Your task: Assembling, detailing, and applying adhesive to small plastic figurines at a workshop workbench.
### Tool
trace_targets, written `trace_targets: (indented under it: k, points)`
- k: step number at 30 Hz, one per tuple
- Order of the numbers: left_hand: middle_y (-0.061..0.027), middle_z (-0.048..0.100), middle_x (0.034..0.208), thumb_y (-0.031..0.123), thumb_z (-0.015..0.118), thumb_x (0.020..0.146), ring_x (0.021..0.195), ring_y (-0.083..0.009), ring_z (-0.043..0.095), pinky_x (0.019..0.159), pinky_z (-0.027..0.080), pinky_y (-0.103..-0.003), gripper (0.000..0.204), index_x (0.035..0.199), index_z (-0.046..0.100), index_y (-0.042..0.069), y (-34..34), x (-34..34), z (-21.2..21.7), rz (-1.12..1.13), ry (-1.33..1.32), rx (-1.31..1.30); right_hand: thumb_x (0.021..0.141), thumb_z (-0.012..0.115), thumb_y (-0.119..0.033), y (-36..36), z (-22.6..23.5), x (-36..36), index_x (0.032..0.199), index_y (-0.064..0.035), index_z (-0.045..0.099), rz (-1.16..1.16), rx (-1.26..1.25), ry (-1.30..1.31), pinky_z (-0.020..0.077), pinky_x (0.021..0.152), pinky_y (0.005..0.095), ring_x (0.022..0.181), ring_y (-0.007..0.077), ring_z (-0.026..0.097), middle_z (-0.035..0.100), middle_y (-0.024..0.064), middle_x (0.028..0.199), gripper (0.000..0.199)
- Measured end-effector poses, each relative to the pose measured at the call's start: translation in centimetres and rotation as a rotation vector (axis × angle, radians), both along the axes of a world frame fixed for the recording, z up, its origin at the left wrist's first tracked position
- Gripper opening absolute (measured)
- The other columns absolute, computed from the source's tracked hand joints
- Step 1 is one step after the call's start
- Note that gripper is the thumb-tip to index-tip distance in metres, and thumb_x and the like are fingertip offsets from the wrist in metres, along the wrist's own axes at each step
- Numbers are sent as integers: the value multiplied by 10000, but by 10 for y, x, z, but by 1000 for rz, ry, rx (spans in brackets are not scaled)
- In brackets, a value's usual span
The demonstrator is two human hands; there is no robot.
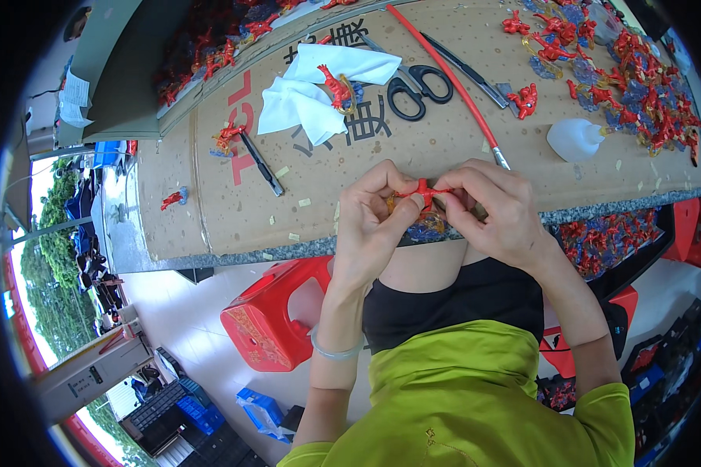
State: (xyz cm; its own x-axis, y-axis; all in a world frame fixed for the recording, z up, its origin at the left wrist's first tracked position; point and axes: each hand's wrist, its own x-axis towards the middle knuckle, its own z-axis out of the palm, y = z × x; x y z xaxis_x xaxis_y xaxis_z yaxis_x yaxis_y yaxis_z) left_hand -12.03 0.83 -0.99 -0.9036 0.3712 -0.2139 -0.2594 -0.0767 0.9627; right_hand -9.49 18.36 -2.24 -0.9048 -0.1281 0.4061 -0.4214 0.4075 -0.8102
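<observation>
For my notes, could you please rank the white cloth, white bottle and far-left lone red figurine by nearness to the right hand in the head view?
From the right hand:
1. White bottle, upper right.
2. White cloth, upper left.
3. Lone red figurine, far left.

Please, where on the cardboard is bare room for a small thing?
Left of the left hand, the cardboard is mostly bare between the lone red figure and the black tool; pale scraps lie toward the front. Crowded: the right end, with the figure heap, and around the white cloth and scissors.
</observation>
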Motion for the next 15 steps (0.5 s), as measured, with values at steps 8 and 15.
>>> trace_targets:
  k: [8,15]
  points:
    - [-37,581,819,-87,533,829,747,-31,508,645,411,-173,82,820,519,-7,4,0,6,12,-48,-31,710,651,37,0,-2,0,821,1,551,-10,-7,22,459,549,372,626,285,573,564,115,714,153]
    - [-40,574,846,-104,525,820,771,-46,511,669,420,-191,99,813,507,-7,2,0,5,1,-23,-15,705,646,42,-1,-3,0,815,-3,560,-9,-33,11,461,548,364,614,276,571,562,110,704,147]
